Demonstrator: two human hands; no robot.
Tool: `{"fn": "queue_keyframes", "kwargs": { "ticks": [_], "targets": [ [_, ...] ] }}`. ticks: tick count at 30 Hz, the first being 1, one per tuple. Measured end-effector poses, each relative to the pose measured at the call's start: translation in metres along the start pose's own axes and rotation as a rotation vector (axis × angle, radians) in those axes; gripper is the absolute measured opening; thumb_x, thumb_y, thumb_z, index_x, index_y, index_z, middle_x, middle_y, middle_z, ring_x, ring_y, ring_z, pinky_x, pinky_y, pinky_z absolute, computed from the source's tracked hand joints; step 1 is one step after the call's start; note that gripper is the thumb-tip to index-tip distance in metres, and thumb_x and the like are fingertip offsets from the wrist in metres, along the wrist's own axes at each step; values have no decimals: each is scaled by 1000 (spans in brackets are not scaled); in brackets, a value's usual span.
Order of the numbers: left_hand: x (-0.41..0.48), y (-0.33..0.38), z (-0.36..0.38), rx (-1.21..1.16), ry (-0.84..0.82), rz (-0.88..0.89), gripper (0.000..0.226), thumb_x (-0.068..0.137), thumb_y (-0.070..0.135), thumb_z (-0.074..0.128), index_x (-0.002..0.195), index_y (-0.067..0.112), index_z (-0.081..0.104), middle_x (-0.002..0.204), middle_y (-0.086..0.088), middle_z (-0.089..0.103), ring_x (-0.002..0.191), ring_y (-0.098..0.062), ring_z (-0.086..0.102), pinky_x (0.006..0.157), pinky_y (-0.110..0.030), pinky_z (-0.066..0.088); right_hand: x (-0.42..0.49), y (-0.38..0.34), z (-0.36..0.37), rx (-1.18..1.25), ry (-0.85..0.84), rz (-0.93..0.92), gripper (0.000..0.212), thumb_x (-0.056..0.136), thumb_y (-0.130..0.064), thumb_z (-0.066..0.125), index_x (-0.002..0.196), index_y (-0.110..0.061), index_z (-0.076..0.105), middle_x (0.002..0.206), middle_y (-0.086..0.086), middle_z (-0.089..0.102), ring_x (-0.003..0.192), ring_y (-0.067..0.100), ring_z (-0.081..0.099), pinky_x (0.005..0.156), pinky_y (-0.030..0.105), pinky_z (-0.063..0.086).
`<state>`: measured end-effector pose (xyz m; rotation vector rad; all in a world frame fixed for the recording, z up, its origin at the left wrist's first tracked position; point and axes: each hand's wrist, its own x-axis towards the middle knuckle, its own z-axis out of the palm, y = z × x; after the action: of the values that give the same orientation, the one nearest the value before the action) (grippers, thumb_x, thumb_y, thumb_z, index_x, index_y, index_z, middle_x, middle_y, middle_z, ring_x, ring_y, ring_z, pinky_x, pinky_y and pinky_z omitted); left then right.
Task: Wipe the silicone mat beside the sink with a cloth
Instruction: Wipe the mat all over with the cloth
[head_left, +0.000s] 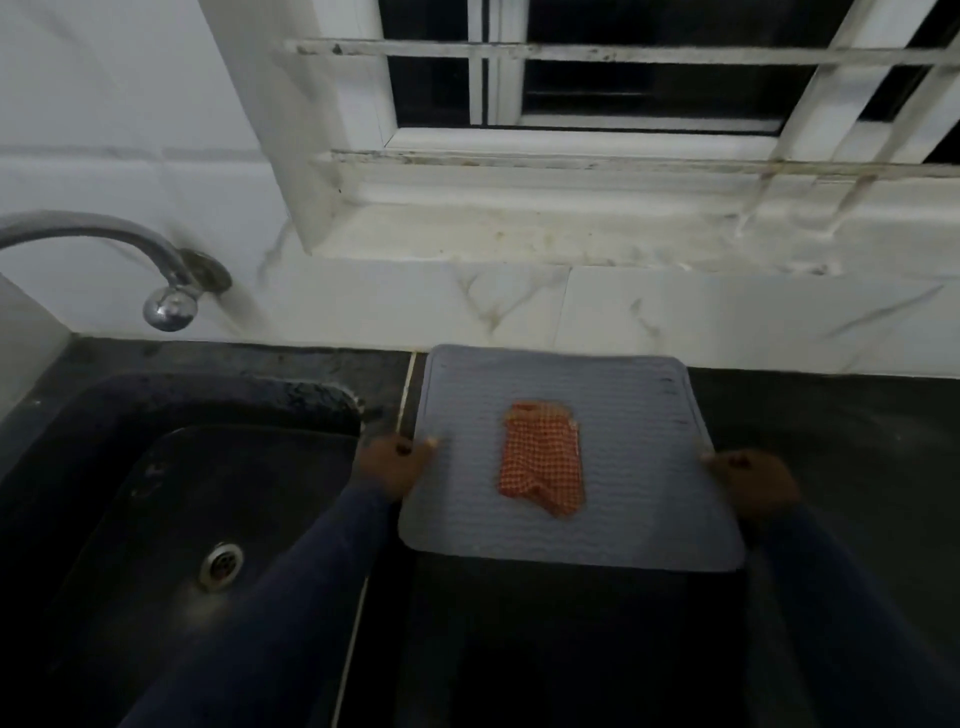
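Head view: left hand (397, 462) and right hand (753, 480) each pinch a side edge of the silicone mat (623, 395); orange checked cloth (540, 462) lies between both grips, slightly nearer the left.

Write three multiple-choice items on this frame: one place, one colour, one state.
1. Where is the cloth?
A) under the mat
B) on the middle of the mat
C) draped over a hand

2. What colour is the cloth?
A) plain blue
B) green
C) orange checked

3. What do the left hand and right hand do?
A) each grips a side edge of the mat
B) one wipes with the cloth
C) both hang idle

Key: 1 B, it lies on the mat's ribbed top; 2 C, orange-and-white checks show; 3 A, a thumb lies over each edge.
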<state>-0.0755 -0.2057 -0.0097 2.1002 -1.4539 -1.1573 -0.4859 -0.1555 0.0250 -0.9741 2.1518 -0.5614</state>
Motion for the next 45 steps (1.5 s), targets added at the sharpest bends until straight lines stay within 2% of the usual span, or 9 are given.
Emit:
{"fn": "queue_keyframes", "kwargs": {
  "ticks": [3,6,11,33,36,38,41,43,45],
  "targets": [
    [-24,-24,14,113,100,26,40,89,49,58,65,16,58,73,-6,65,77,-27,63,65,-28,41,-2,34,10,-10,58,40,38,96,-28,57,102,8,68,101,22,64,96,34,59,77,35,37],
    [-35,-40,25,135,137,54,37,91,43,57,69,14,56,77,-13,67,79,-32,64,62,-30,41,-18,54,15,49,42,48,31,93,-30,62,103,-1,70,98,15,66,82,25,57,70,31,38],
    [-54,-38,30,-133,1,-39,40,93,38,58,75,2,54,60,-14,66,47,-27,66,40,-28,47,-35,62,19,242,-9,111,32,92,-28,65,90,5,66,77,17,67,61,24,63,40,24,48],
    [-73,-45,34,-319,-3,-136,37,96,31,55,82,-3,63,52,-13,64,39,-22,57,38,-24,43,-48,83,34,431,140,152,29,92,-24,65,85,4,65,70,21,68,49,24,65,45,28,53],
    [-72,-47,29,-102,92,-108,41,90,47,58,77,8,63,62,-9,66,53,-24,62,51,-28,46,-46,82,33,268,196,174,36,91,-38,64,84,-2,67,66,19,68,58,30,65,61,39,56],
    [-72,-52,24,162,223,-48,37,86,58,57,79,21,59,76,-3,63,71,-24,60,64,-30,44,-48,79,30,-21,310,150,37,89,-47,60,88,-11,67,85,14,67,81,34,66,74,39,52],
    [-63,-49,30,259,334,293,26,90,47,54,89,21,59,90,-2,58,87,-27,59,74,-33,45,-51,60,42,-130,408,-54,37,89,-45,50,107,-15,63,113,14,60,103,37,59,85,42,47],
    [-52,-38,44,316,260,501,41,91,47,45,105,13,63,109,-10,60,104,-30,57,89,-37,46,-46,37,70,-173,317,-301,54,92,-47,40,125,-9,59,131,18,56,120,37,53,101,45,41],
    [-37,-24,60,381,166,604,63,91,50,33,131,6,53,136,-18,50,127,-33,46,108,-40,34,-38,14,100,-232,187,-427,63,97,-47,33,148,-10,36,155,13,31,144,31,27,118,42,16]
  ]
}}
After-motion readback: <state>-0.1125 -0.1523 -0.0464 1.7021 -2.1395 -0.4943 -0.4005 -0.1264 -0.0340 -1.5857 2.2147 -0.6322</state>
